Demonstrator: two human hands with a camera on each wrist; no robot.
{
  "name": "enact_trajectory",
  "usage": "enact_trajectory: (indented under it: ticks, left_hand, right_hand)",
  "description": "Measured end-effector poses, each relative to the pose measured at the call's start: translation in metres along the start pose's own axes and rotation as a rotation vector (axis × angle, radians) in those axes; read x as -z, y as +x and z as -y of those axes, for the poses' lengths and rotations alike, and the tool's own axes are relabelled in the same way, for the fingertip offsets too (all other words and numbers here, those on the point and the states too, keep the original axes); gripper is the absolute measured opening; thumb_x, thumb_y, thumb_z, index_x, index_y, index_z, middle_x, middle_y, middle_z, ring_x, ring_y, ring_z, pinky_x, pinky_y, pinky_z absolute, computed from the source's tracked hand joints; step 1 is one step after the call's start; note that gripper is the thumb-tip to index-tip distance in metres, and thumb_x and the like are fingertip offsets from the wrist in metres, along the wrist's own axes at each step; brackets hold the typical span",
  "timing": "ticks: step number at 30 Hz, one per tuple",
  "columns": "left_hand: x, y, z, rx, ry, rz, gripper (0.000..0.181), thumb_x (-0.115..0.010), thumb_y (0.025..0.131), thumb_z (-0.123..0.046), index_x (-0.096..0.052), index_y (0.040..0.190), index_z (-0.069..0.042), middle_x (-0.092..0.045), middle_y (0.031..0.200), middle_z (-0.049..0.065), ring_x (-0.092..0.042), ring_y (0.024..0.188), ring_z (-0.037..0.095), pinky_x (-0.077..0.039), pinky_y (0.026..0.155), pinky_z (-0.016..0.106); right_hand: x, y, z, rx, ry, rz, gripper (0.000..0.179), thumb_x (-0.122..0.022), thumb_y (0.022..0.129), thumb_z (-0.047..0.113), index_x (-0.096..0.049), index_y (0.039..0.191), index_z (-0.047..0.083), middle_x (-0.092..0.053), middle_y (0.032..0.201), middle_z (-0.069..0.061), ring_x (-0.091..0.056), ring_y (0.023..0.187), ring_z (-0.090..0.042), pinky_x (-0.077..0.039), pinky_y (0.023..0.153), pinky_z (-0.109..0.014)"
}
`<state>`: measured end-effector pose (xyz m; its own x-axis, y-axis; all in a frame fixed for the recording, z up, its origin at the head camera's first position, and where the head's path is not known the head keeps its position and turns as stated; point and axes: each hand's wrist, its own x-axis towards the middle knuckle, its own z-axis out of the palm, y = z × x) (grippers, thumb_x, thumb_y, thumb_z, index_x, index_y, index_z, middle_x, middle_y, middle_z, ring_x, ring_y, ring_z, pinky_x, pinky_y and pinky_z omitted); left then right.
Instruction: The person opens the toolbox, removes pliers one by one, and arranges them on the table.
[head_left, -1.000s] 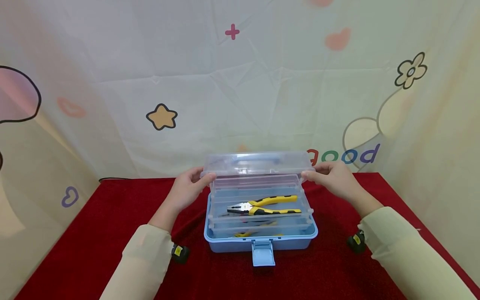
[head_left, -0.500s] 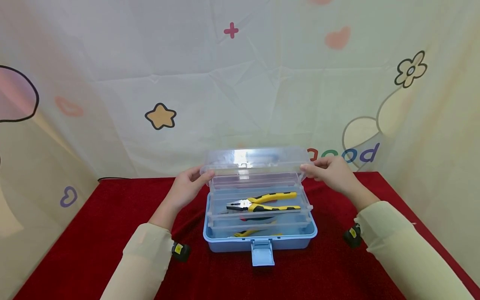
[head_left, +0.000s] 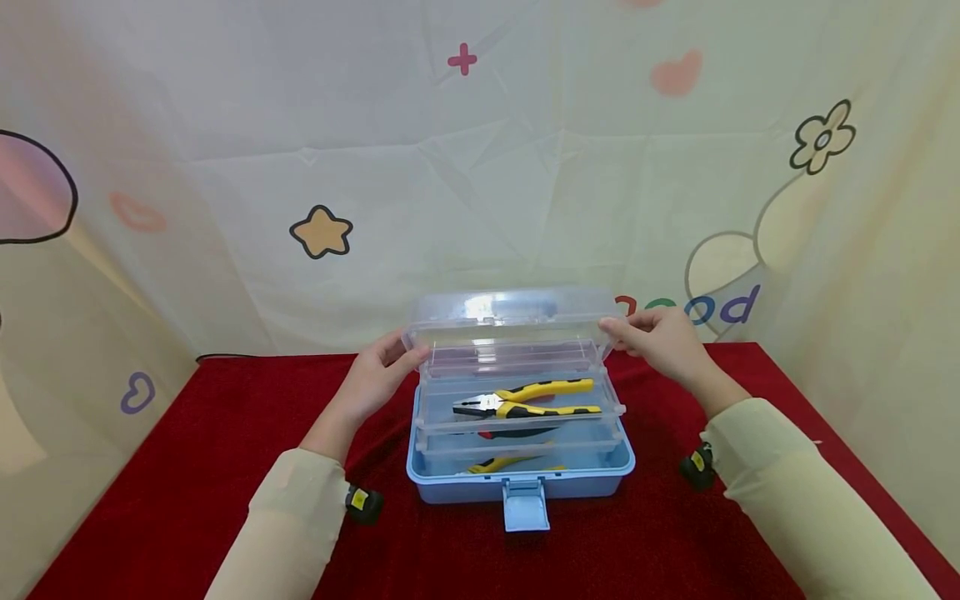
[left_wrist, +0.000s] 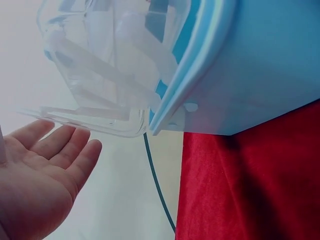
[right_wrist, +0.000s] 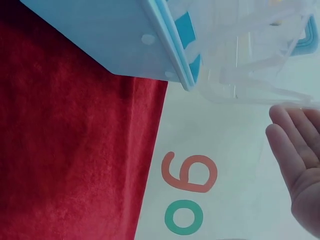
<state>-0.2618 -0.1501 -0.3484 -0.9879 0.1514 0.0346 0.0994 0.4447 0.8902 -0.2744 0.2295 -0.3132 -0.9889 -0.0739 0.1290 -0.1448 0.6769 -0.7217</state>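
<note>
A light blue toolbox (head_left: 480,490) stands on the red cloth in the head view, its clear lid (head_left: 517,308) raised and tilted back. My left hand (head_left: 372,379) holds the lid's left corner, thumb in front and fingers behind. At the right corner, my right hand (head_left: 671,348) pinches the lid's edge between thumb and fingers. Both wrist views show fingertips along the lid's outer side; the thumbs are out of sight there. Pliers (head_left: 525,402) with yellow and black handles lie in a clear tray (head_left: 442,422). Under the trays, more yellow-handled tools (head_left: 498,463) show partly.
The toolbox's blue latch (head_left: 526,510) hangs down at the front. Red cloth (head_left: 225,467) covers the table, and a pale printed curtain (head_left: 525,192) hangs close behind it. Dark wrist devices (head_left: 363,505) sit under both sleeves.
The lid has tipped up and farther back, with both hands keeping hold of it. My right hand has risen slightly. The trays have shifted a little, and more of the tools beneath shows.
</note>
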Motion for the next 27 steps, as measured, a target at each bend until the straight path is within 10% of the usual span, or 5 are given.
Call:
enact_trajectory:
  ticks: [27]
  left_hand:
    - [-0.0043,0.0021,0.0,0.014,-0.079,-0.005,0.069,-0.055,0.091,-0.051,-0.031,0.146,-0.017,-0.041,0.148,0.008,-0.036,0.137,0.03,-0.031,0.109,0.058]
  right_hand:
    - [-0.0093,0.0077,-0.002,-0.093,0.126,0.003,0.079,-0.05,0.084,0.067,-0.057,0.121,-0.003,-0.056,0.119,-0.02,-0.062,0.108,-0.036,-0.054,0.085,-0.04]
